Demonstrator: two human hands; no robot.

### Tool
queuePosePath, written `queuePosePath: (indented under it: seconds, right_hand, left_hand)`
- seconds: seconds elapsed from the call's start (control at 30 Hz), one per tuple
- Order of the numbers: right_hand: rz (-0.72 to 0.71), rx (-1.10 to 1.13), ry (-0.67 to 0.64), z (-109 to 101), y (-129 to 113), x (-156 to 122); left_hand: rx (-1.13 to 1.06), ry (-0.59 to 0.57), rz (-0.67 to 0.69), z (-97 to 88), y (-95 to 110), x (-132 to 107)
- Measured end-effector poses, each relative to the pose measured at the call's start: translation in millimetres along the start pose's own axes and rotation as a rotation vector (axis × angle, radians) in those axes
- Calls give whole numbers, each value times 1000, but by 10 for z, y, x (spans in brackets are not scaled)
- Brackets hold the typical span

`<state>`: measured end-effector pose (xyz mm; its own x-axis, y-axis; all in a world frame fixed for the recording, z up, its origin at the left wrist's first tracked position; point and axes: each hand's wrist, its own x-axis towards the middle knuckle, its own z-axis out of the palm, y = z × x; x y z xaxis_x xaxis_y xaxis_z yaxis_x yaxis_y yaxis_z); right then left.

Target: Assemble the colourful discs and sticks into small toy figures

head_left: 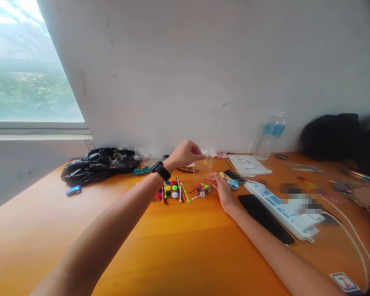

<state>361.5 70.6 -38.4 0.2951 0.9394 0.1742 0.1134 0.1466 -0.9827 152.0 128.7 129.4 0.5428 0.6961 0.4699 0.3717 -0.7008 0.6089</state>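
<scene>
My left hand [186,153], with a black watch on the wrist, is raised above the orange table [172,246] and pinches a small clear plastic bag [208,161] that hangs from its fingertips. My right hand [222,190] lies low on the table with its fingers stretched toward a scatter of small coloured plastic pieces [200,190]. To the left of those lies a cluster of coloured round discs and thin sticks [172,190].
A crumpled black bag [98,165] lies at the back left, with a small blue object [73,190] in front of it. A water bottle [270,136], papers [248,164], a black phone [265,218], a white power strip [283,210] and a dark bag [336,137] are to the right. Another person's hand [368,196] shows at the right edge.
</scene>
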Motion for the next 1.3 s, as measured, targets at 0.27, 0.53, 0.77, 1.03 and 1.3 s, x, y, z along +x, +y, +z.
queuePosePath:
  seconds: [0.27, 0.53, 0.77, 1.03, 1.3]
  right_hand:
    - [-84, -168, -4, -50, -12, -15]
    - [-252, -360, -89, 45, -41, -127]
    - [-490, -609, -110, 83, -42, -181]
    - [-461, -910, -142, 30, -284, 161]
    - [-103, -1026, -131, 271, -270, 921]
  left_hand:
    - [-231, 100, 30, 147, -199, 9]
    - [-139, 634, -255, -792, -1011, 25]
    - [231, 476, -628, -1280, -1658, -639]
    - [613, 335, -402, -906, -1354, -1146]
    - [396, 17, -20, -103, -643, -1338]
